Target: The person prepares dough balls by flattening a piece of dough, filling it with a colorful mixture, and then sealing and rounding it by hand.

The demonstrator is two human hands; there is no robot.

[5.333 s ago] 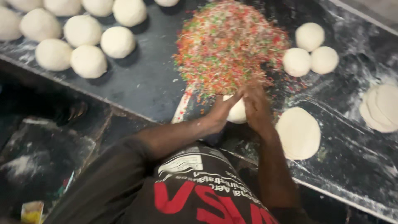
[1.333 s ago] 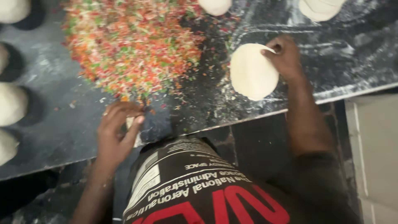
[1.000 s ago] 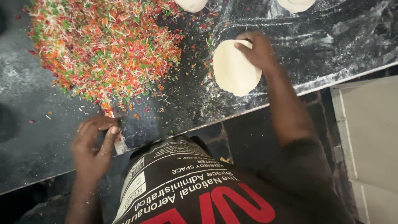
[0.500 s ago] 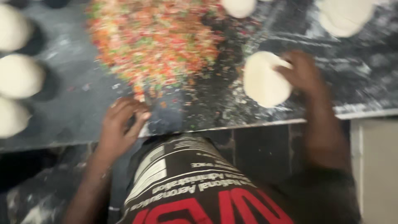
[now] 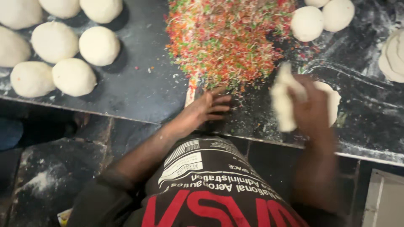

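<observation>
The right hand is up off the dark desk with a flattened disc of dough pinched in its fingers, the disc hanging edge-on and blurred with motion. A second pale round lies flat on the floured surface just behind that hand, partly hidden by it.

The left hand rests near the front edge of the desk, fingers spread and released, tips just short of the heap of red, green and orange shreds. A pale handle-like tool pokes out beside the wrist; whether the hand touches it, I cannot tell.

Over at the left, rows of dough balls sit waiting, well apart from the action. Two more balls lie beyond the heap, and a stack of flattened discs sits at the far right.

This looks like the filling step: a disc lifted and ready, the shred heap close by. The next move likely calls for cupping the disc flat in the palm and bringing a pinch of shreds to its middle without spilling over the rim.
</observation>
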